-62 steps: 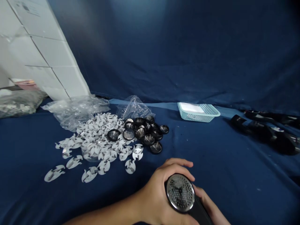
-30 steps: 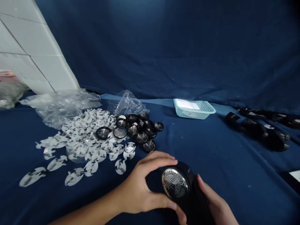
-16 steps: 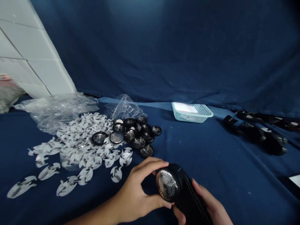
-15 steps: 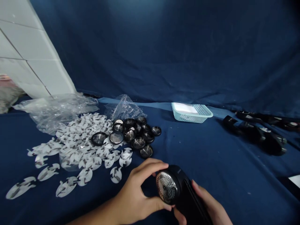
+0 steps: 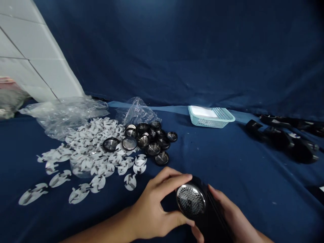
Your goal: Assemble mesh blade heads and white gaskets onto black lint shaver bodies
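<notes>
A head-worn camera looks forward and down, close over the left hand (image 5: 149, 209) and right hand (image 5: 235, 216).

Two hands (image 5: 149, 209), one black lint shaver (image 5: 191, 200) between them. One pale blue plastic basket (image 5: 210, 116). Two clear plastic bags (image 5: 63, 118). Roughly fourteen round metal mesh caps (image 5: 129, 143). White printed cutouts (image 5: 88, 162), too many to count. Several black plastic housings (image 5: 278, 138), exact number unclear.
</notes>
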The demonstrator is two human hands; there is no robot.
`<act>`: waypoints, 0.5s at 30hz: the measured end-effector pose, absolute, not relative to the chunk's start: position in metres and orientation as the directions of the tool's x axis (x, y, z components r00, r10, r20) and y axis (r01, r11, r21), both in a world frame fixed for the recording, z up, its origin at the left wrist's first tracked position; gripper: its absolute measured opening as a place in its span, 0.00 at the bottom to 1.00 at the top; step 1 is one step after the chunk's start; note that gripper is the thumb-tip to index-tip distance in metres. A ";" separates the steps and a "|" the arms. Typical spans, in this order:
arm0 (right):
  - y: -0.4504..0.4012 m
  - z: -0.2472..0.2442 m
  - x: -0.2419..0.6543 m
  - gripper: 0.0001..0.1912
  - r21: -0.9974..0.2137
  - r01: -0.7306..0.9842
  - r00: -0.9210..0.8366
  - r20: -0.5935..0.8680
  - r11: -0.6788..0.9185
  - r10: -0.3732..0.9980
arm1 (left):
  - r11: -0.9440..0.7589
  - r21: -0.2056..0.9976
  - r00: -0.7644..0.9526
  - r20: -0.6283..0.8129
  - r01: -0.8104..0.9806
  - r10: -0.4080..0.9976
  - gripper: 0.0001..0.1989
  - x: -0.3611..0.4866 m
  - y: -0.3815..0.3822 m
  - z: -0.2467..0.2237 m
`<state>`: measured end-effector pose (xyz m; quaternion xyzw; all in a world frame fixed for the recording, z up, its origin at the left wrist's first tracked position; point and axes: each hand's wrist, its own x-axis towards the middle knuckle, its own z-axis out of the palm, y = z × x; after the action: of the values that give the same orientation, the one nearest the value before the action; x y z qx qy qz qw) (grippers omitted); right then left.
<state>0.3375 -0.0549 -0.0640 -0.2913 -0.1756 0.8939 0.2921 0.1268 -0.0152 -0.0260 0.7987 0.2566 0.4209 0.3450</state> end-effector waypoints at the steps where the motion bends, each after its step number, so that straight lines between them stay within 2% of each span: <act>1: -0.056 -0.063 0.337 0.43 -0.473 -0.428 -0.656 -0.424 -0.770 0.625 | -0.631 0.767 0.521 0.493 0.119 0.697 0.37 0.127 -0.016 -0.026; 4: -0.059 -0.060 0.335 0.42 -0.458 -0.434 -0.624 -0.468 -0.775 0.626 | -0.629 0.766 0.525 0.483 0.134 0.701 0.37 0.128 -0.017 -0.027; 8: -0.058 -0.060 0.335 0.41 -0.516 -0.398 -0.574 -0.505 -0.759 0.644 | -0.625 0.765 0.531 0.468 0.158 0.707 0.36 0.128 -0.016 -0.029; 15: -0.052 -0.065 0.340 0.39 -0.606 -0.407 -0.577 -0.409 -0.683 0.707 | -0.607 0.773 0.533 0.441 0.184 0.723 0.35 0.129 -0.014 -0.029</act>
<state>0.3396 -0.0519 -0.0647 -0.3253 -0.2302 0.8578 0.3247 0.1287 -0.0145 -0.0293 0.8056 0.2814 0.3931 0.3425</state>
